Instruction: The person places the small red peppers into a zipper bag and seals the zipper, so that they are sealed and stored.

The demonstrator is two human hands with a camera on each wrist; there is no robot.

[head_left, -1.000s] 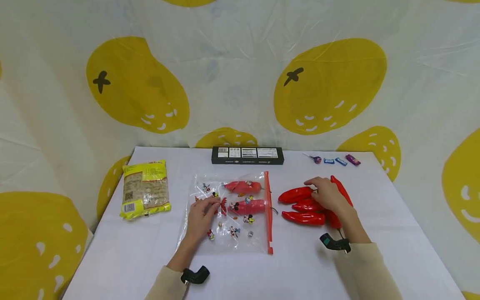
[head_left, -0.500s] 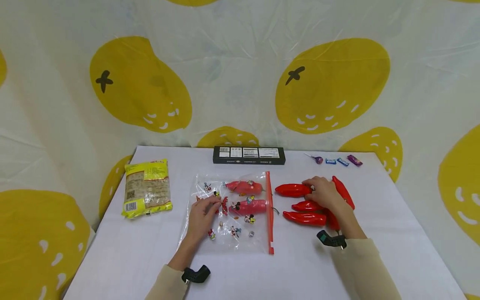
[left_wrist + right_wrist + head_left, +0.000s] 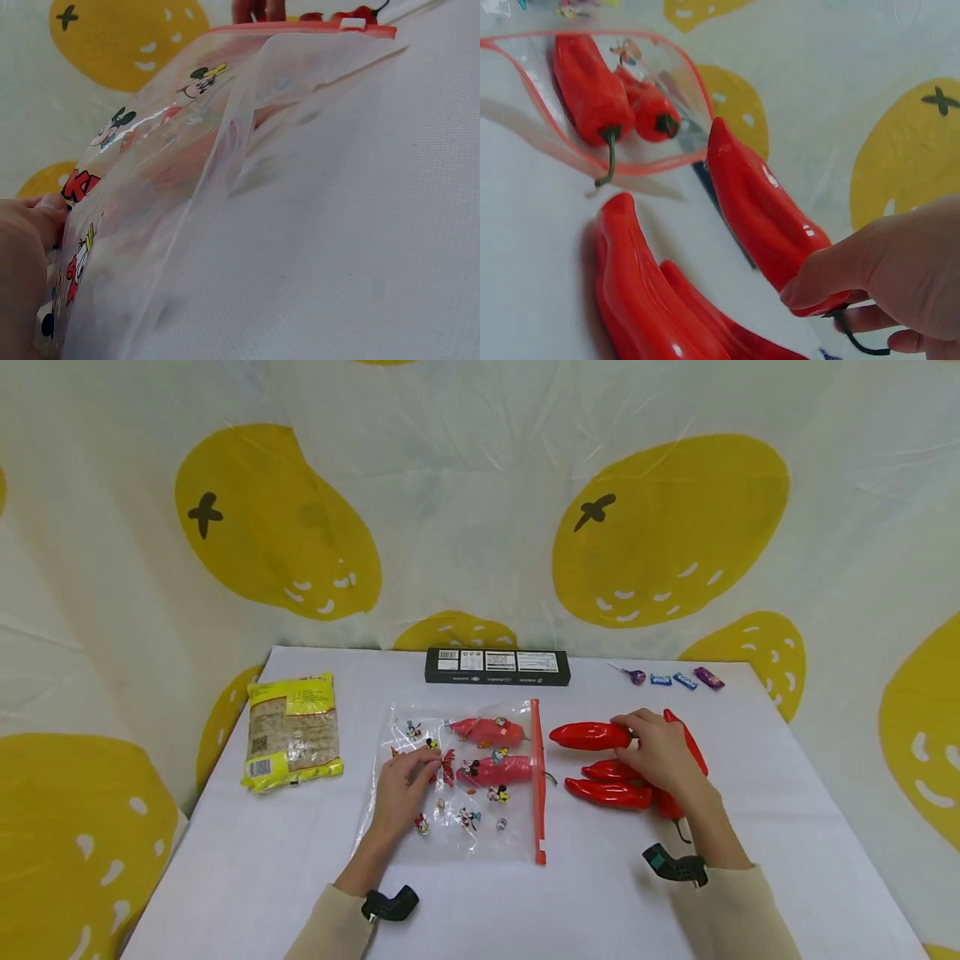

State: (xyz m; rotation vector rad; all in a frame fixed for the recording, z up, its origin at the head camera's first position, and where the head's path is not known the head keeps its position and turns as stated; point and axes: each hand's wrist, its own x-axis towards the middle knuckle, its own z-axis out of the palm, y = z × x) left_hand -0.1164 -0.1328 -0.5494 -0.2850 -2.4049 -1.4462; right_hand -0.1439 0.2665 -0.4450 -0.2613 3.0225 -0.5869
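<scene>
My left hand (image 3: 399, 795) pinches the upper film of a clear zip bag (image 3: 468, 847) printed with cartoon figures. Two red peppers (image 3: 592, 97) lie inside it, one stem poking out at the mouth. The bag's red zip edge (image 3: 538, 810) faces right and gapes open in the right wrist view. My right hand (image 3: 662, 756) grips another red pepper (image 3: 761, 210) near its stem end, the tip pointing at the bag mouth. Several more red peppers (image 3: 609, 793) lie below and behind that hand, which partly hides them.
A yellow bag of grain-like food (image 3: 294, 733) lies at the left. Along the back lies a long black box (image 3: 497, 667). A lollipop (image 3: 636, 677) and several wrapped candies (image 3: 684, 680) lie at the back right.
My right hand has taken hold of the top pepper, shifted it slightly left and lifted it. My left hand keeps its pinch on the bag.
</scene>
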